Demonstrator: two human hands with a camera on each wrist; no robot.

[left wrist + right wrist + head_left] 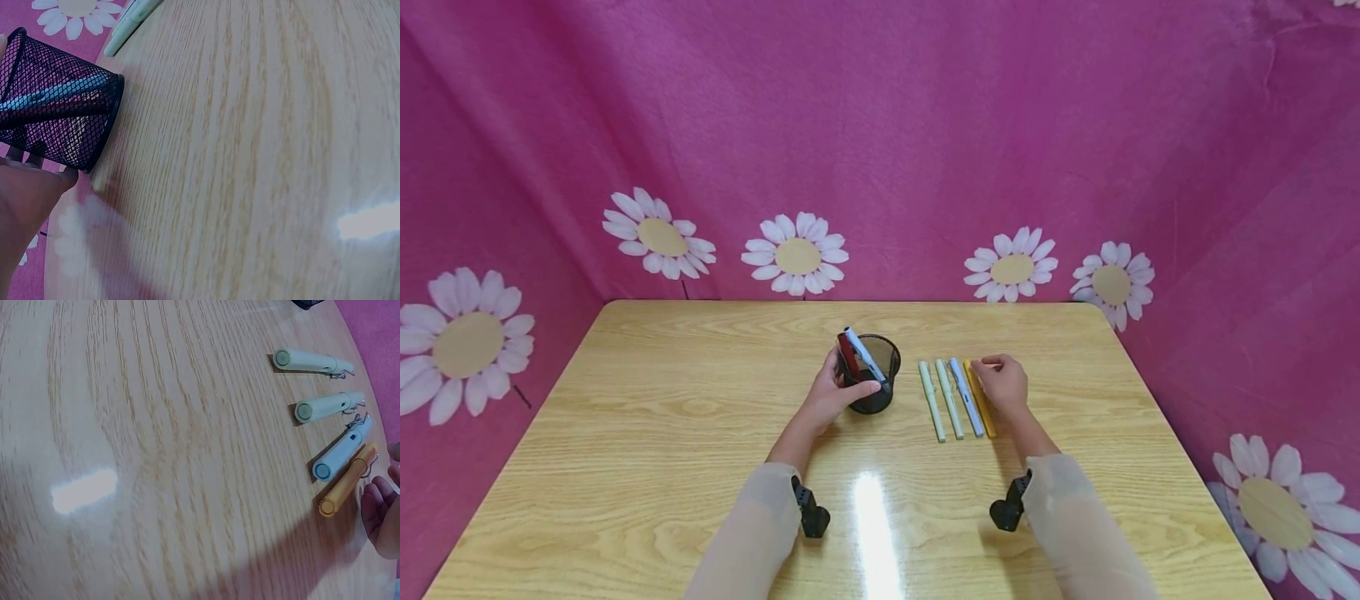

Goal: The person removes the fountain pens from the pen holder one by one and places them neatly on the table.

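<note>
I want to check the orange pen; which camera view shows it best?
The right wrist view: the orange pen appears larger there, its length uncovered. The head view shows it smaller, slightly covered by the right hand; the left wrist view does not show it.

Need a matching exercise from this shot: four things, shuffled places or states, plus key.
1. Dark red pen
2. Yellow pen
3. Left hand
4. Pink cloth

A. Gripping the mesh cup
B. Behind the table, printed with white flowers
C. Inside the mesh cup
D. On the table, by the right hand

Pairs: 1-C, 2-D, 3-A, 4-B
</note>
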